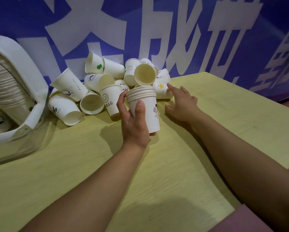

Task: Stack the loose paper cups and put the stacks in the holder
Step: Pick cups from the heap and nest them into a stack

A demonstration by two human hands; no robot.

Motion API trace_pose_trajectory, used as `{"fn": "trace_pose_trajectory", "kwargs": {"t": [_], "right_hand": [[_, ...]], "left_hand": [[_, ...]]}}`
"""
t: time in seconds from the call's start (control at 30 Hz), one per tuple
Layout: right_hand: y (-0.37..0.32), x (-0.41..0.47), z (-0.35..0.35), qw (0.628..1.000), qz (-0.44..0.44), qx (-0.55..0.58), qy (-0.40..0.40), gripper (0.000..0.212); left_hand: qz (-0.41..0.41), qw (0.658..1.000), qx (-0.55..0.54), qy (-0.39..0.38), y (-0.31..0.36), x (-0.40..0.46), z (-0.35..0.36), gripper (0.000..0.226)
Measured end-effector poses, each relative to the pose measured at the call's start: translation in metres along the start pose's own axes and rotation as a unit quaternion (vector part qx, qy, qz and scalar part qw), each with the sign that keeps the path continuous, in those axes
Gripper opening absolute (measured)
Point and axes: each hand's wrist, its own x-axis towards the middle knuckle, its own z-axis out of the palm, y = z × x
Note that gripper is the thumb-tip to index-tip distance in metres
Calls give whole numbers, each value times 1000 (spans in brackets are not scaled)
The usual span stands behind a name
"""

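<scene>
Stacked cups [144, 108] are gripped upright by the left hand [133, 121] above the table [224, 114], just before the loose cup pile [106, 84] against the wall. The right hand [182, 104] is spread, fingertips reaching a star-printed cup [160, 88]. Bare tabletop lies open toward the right edge; the holder [31, 84] is set at the left.

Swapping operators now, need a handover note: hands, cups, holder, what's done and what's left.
Left hand grips a nested stack of cups, held upright above the table.
Right hand is open, reaching to the star cup at the pile's edge.
Holder, far left, already has a stack inside.
Left: a pile of loose cups against the wall to stack, then load.
</scene>
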Motion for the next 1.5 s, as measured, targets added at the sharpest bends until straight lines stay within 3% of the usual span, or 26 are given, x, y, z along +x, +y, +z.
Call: {"fn": "trace_pose_trajectory", "kwargs": {"t": [0.13, 0.2, 0.33, 0.73, 1.0, 1.07, 1.17, 1.3, 1.37, 1.5], "right_hand": [[0, -2, -11, 989, -34, -20, 140, 68], [0, -2, -12, 989, -74, -26, 129, 68], [2, -4, -4, 994, -99, -39, 27, 78], [-1, -1, -9, 990, -86, -89, 62, 68], [5, -4, -23, 992, -128, 13, 9, 76], [6, -7, -27, 984, -148, 92, 29, 72], [8, -10, -38, 955, -147, 233, 111, 62], [-3, -19, -51, 875, -108, 433, 188, 53], [-13, -25, -52, 850, -104, 478, 195, 52], [-31, -36, -41, 841, -113, 511, 137, 48]], "left_hand": [[4, 1000, 3, 5, -1, 0, 0, 61], [0, 1000, 0, 5, -1, 1, 0, 61], [-3, 1000, -11, 3, -1, 0, 1, 62], [-14, 1000, -19, -7, 1, 0, 0, 56], [0, 1000, -2, -16, -2, 0, 0, 61], [8, 1000, -6, -16, -1, 0, 1, 62], [41, 998, 19, -32, -2, -2, 3, 60], [67, 988, 109, -91, -5, -7, 2, 65], [75, 978, 152, -125, -5, -10, 2, 69], [89, 964, 196, -154, -2, -12, 3, 59]]}}
